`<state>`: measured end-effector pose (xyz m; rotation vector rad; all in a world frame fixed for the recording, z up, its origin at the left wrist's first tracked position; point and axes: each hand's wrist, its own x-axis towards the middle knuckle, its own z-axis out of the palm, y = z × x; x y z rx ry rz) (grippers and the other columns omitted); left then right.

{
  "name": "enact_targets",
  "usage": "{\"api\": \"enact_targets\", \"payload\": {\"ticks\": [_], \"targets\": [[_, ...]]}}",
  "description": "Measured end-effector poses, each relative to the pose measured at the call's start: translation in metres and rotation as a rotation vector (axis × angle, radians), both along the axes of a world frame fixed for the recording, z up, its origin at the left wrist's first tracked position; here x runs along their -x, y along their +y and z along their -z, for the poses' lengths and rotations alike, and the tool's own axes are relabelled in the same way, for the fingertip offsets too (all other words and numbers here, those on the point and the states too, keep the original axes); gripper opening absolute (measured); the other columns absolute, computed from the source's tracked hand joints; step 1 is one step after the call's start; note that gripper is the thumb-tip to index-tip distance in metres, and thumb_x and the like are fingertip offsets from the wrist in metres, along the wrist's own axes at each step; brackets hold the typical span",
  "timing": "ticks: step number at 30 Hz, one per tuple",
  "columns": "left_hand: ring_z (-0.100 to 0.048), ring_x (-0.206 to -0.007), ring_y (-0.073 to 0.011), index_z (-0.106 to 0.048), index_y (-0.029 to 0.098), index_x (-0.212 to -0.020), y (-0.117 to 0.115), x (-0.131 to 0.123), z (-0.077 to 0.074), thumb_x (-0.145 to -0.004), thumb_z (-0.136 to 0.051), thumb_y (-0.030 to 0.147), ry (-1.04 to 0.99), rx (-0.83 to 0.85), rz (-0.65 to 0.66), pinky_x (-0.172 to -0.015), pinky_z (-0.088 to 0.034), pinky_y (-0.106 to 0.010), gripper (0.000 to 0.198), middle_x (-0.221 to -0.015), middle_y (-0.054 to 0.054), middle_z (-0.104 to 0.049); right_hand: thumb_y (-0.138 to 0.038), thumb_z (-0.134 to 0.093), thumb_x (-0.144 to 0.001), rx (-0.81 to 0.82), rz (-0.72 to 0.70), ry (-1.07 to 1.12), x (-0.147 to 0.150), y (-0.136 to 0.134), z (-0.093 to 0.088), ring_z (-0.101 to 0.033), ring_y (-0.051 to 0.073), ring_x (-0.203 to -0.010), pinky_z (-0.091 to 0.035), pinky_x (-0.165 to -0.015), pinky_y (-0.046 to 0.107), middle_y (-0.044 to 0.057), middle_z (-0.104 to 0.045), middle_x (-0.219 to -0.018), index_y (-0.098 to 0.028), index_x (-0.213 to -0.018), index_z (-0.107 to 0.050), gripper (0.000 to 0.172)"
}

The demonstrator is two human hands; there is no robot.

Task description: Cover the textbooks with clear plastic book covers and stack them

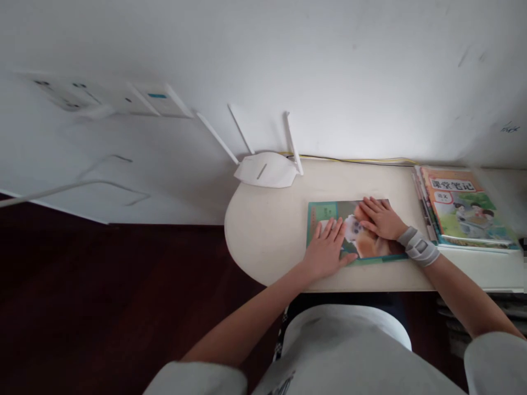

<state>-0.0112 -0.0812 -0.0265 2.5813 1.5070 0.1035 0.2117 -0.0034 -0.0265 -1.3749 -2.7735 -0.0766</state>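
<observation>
A thin book with a green cover and a picture of a pale furry animal lies flat on the cream table. My left hand rests palm down on its left part, fingers stretched out. On the upper right part lies my right hand, also flat with its fingers extended. A grey band is wrapped round my right wrist. Both hands touch the cover and hide parts of it.
A white router with upright antennas stands at the back left by the wall. Cables run along the table's back edge. A stack of books lies on the right. Wall sockets are at upper left; a white chair is in front.
</observation>
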Motion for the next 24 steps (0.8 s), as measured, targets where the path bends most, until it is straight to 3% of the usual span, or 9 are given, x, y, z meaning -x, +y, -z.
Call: {"api": "enact_targets", "payload": {"ticks": [3, 7, 12, 15, 19, 24], "targets": [[-0.012, -0.139, -0.0303, -0.022, 0.011, -0.144, 0.014, 0.026, 0.000, -0.086, -0.022, 0.064, 0.037, 0.036, -0.103, -0.109, -0.013, -0.053, 0.079, -0.151, -0.012, -0.019, -0.048, -0.026, -0.093, -0.007, 0.126, -0.029, -0.026, 0.010, 0.002, -0.025, 0.026, -0.135, -0.025, -0.104, 0.046, 0.013, -0.031, -0.147, -0.014, -0.141, -0.032, 0.059], [-0.017, -0.137, -0.0351, -0.028, 0.008, -0.141, 0.050, 0.057, -0.003, -0.090, -0.025, 0.053, 0.033, 0.048, -0.390, -0.106, -0.017, -0.058, 0.069, -0.150, -0.016, -0.022, -0.044, -0.032, -0.093, -0.069, 0.339, -0.006, -0.037, 0.013, 0.002, -0.034, 0.027, -0.129, -0.031, -0.099, 0.042, 0.016, -0.038, -0.141, -0.017, -0.134, -0.044, 0.051], [-0.034, -0.129, -0.0341, -0.060, 0.014, -0.110, 0.080, 0.070, -0.003, -0.083, -0.048, 0.034, -0.368, -0.010, -0.496, -0.105, -0.018, -0.058, 0.035, -0.135, -0.016, -0.047, -0.049, -0.041, -0.088, -0.062, 0.505, 0.073, -0.035, 0.014, -0.003, -0.051, 0.027, -0.106, -0.040, -0.087, 0.039, 0.014, -0.055, -0.120, -0.020, -0.123, -0.051, 0.047], [-0.044, -0.122, -0.0280, -0.064, 0.016, -0.096, 0.085, 0.068, -0.002, -0.079, -0.051, 0.024, -0.539, -0.026, -0.525, -0.106, -0.026, -0.049, 0.022, -0.124, -0.013, -0.057, -0.041, -0.047, -0.086, -0.061, 0.515, 0.182, -0.035, 0.017, -0.001, -0.052, 0.027, -0.102, -0.041, -0.085, 0.038, 0.014, -0.058, -0.113, -0.017, -0.125, -0.049, 0.046], [-0.059, -0.101, -0.0207, -0.062, 0.015, -0.099, 0.088, 0.067, -0.003, -0.080, -0.050, 0.026, -0.698, -0.014, -0.560, -0.092, -0.043, -0.034, 0.025, -0.104, -0.011, -0.065, -0.032, -0.052, -0.079, -0.035, 0.519, 0.563, -0.038, 0.025, 0.004, -0.057, 0.022, -0.090, -0.046, -0.080, 0.036, 0.014, -0.059, -0.105, -0.013, -0.122, -0.051, 0.047], [-0.063, -0.077, -0.0164, -0.041, 0.015, -0.130, 0.085, 0.063, -0.008, -0.081, -0.052, 0.037, -0.980, 0.037, -0.590, -0.072, -0.049, -0.029, 0.054, -0.082, -0.005, -0.065, -0.037, -0.054, -0.075, 0.158, 0.525, 1.013, -0.038, 0.031, -0.007, -0.053, 0.012, -0.061, -0.047, -0.059, 0.027, 0.006, -0.062, -0.089, -0.014, -0.119, -0.054, 0.050]]}}
